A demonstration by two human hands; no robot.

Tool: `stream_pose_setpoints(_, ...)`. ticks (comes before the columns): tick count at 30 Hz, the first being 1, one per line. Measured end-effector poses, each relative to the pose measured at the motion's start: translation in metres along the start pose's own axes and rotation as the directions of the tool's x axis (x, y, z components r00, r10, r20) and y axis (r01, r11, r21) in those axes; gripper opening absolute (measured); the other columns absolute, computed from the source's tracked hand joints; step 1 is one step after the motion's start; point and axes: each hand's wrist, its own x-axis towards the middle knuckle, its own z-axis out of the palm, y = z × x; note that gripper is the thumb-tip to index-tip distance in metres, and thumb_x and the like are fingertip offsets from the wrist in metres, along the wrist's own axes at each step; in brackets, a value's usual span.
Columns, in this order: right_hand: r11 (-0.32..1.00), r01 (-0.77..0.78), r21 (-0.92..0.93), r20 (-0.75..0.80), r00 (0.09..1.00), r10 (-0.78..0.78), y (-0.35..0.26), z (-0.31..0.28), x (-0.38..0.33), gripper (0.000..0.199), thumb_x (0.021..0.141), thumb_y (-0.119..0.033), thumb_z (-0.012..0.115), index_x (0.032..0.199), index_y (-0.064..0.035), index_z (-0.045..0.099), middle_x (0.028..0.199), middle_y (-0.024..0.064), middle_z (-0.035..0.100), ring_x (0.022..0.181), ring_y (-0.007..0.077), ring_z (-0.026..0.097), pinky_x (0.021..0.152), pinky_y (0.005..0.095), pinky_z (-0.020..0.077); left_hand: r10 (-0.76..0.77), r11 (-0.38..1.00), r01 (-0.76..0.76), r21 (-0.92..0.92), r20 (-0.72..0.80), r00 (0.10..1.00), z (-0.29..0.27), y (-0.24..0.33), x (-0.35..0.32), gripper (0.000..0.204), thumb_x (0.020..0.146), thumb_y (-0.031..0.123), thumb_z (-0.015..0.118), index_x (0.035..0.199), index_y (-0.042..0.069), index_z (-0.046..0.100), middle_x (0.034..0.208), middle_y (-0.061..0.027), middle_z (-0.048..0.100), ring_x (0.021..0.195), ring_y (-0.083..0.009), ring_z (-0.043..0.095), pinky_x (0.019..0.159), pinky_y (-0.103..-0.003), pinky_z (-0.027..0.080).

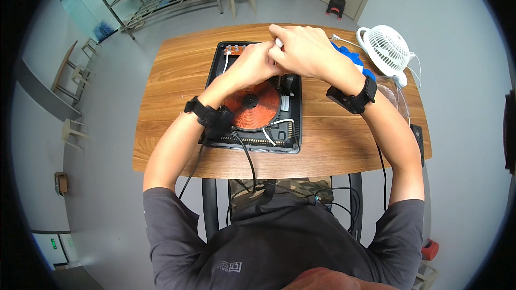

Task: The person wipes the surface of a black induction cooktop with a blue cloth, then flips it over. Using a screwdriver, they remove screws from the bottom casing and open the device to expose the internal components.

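Observation:
An opened induction cooker base (296, 123) lies on the wooden table in front of me. Its round copper coil (262, 108) is exposed, with loose white wires (269, 135) at its near edge. Over the far right part of the base, my right hand (302, 48) is closed, with a bit of something white showing by its thumb. Against it, my left hand (253, 65) is closed too, its fingers mostly hidden behind the right hand. What the two hands hold cannot be made out. Beyond the left hand, a small circuit board (233, 50) shows at the far left corner.
A white fan (388, 48) lies at the table's far right, next to blue cloth (349, 55). A clear plastic container (388, 95) and a black remote-like object (417, 135) sit under and beyond my right arm. Black cables (251, 166) hang near my lap. Behind stands a metal rack (172, 6).

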Motion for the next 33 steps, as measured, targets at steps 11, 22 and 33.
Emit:
stream_pose_setpoints(11,0.995,-0.031,-0.09,-0.066,0.998,0.025,-0.001,0.002,0.006,0.039,0.091,-0.035,0.054,0.081,0.0007,0.068,0.068,0.0224,0.068,0.068,0.0422,0.068,0.066,0.0506,0.0557,-0.081,0.997,0.081,0.017,0.002,0.997,0.007,0.0,0.005,0.033,0.078,0.021,0.081,0.099,-0.002,0.068,0.088,-0.0194,0.074,0.084,-0.0302,0.073,0.076,-0.039,0.054)
stream_pose_setpoints(22,0.991,-0.103,-0.084,0.031,0.994,0.106,-0.004,-0.006,0.006,0.047,0.088,-0.042,0.055,0.094,0.0038,0.067,0.074,0.0235,0.07,0.07,0.0432,0.069,0.065,0.0498,0.0556,-0.138,0.985,0.134,0.106,0.031,0.99,-0.008,0.015,0.0,0.034,0.078,0.024,0.081,0.1,0.001,0.067,0.09,-0.0134,0.074,0.085,-0.022,0.07,0.08,-0.035,0.053)
stream_pose_setpoints(33,1.0,-0.021,0.013,-0.065,0.998,0.022,0.002,0.001,0.002,0.045,0.086,-0.04,0.057,0.081,0.0042,0.066,0.07,0.024,0.068,0.066,0.0442,0.067,0.066,0.0507,0.055,-0.002,0.999,0.004,-0.037,0.061,0.998,0.004,0.0,-0.003,0.036,0.08,0.024,0.082,0.103,-0.001,0.069,0.089,-0.0156,0.075,0.083,-0.0233,0.072,0.075,-0.037,0.055)
